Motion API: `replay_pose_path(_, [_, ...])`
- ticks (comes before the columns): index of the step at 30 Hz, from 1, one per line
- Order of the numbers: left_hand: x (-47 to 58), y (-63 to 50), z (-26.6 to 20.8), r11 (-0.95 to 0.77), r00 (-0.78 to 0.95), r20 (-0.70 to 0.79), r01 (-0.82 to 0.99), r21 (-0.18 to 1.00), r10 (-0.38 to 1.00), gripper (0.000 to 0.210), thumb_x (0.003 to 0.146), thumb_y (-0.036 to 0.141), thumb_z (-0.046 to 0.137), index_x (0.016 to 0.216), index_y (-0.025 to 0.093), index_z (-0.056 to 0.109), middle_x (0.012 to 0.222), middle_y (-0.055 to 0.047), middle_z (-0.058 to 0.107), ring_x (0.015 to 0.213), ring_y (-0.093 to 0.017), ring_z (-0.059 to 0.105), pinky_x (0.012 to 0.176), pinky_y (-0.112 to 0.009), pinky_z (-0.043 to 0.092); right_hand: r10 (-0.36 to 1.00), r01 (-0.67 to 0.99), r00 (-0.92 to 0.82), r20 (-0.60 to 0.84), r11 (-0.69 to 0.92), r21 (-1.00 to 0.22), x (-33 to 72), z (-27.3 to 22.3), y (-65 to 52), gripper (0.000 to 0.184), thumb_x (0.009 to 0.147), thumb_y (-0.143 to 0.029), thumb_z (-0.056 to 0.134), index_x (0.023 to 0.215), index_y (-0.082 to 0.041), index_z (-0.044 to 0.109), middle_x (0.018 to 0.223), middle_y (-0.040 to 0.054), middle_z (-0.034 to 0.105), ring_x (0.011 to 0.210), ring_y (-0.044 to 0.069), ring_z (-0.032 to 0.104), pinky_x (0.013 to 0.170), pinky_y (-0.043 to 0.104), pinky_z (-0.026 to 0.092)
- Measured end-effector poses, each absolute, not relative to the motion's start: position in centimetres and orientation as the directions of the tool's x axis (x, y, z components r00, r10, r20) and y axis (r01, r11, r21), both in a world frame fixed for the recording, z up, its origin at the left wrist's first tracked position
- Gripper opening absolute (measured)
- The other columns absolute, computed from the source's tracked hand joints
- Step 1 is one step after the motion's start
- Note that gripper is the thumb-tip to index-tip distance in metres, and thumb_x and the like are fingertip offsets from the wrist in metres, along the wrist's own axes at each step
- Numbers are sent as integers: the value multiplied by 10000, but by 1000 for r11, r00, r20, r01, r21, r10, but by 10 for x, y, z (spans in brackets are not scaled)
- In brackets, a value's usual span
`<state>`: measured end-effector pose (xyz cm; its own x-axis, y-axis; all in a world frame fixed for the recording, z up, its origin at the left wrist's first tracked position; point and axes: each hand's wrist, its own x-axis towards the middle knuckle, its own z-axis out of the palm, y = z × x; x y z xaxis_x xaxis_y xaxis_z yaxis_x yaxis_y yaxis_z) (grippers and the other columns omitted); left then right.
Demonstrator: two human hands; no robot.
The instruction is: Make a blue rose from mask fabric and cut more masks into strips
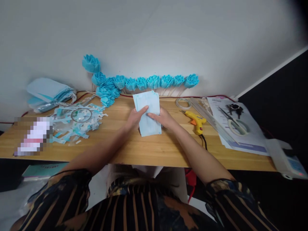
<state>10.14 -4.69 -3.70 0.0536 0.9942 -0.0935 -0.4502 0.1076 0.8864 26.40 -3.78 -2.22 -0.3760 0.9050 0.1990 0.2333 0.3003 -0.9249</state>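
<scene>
A stack of pale blue sheets (149, 123) is held upright above the middle of the wooden table, its edges slightly uneven. My left hand (136, 118) grips the stack from the left side, thumb lying across the front. From the right, my right hand (165, 117) holds the same stack, its thumb pressed on the front face. The other fingers of both hands are mostly hidden behind the sheets. Beyond the stack, a row of blue handmade flowers (141, 83) on thin stems leans against the wall.
On the left lie blue and white scraps (79, 123), a ring of wire or tape (81, 115) and a bagged pile of blue sheets (49, 91). Right of my hands are a yellow glue gun (196, 120), a tape roll (183, 103), clear glue sticks (211, 118), scissors (234, 123) and keys (234, 107).
</scene>
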Motion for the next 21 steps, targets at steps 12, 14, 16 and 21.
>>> replay_pose_path(12, [99, -46, -33, 50, -7, -61, -490, 870, 998, 632, 638, 511, 883, 1119, 152, 684, 1106, -130, 774, 1118, -351, 707, 986, -477, 581, 948, 132, -283, 148, 192, -973, 266, -18, -39, 668, 752, -597, 733, 1273, -195, 613, 1274, 100, 710, 1145, 281, 668, 957, 404, 546])
replay_pose_path(14, [100, -46, -31, 20, -16, -33, -511, 859, 999, 640, 652, 523, 872, 1136, 155, 676, 1134, -128, 767, 1152, -344, 691, 1008, -472, 570, 942, 168, -300, 150, 207, -964, 265, -18, -38, 727, 703, -561, 784, 1303, -196, 594, 1290, 102, 702, 1157, 290, 659, 966, 410, 541])
replay_pose_path(16, [101, -46, -30, 2, 3, 0, -520, 854, 1000, 644, 677, 551, 850, 1154, 159, 669, 1140, -125, 763, 1192, -344, 669, 1028, -472, 554, 938, 236, -292, 187, 260, -936, 266, -16, -37, 734, 690, -511, 796, 1318, -195, 585, 1289, 101, 699, 1149, 298, 656, 972, 424, 533])
replay_pose_path(21, [93, -36, -27, -45, 65, 87, -476, 878, 994, 685, 755, 671, 748, 1226, 187, 631, 1200, -131, 725, 1240, -338, 627, 1012, -457, 529, 915, 603, -242, 323, 403, -689, 290, 14, -37, 514, 763, -400, 745, 1234, -211, 661, 1164, 98, 737, 1056, 335, 669, 918, 444, 519])
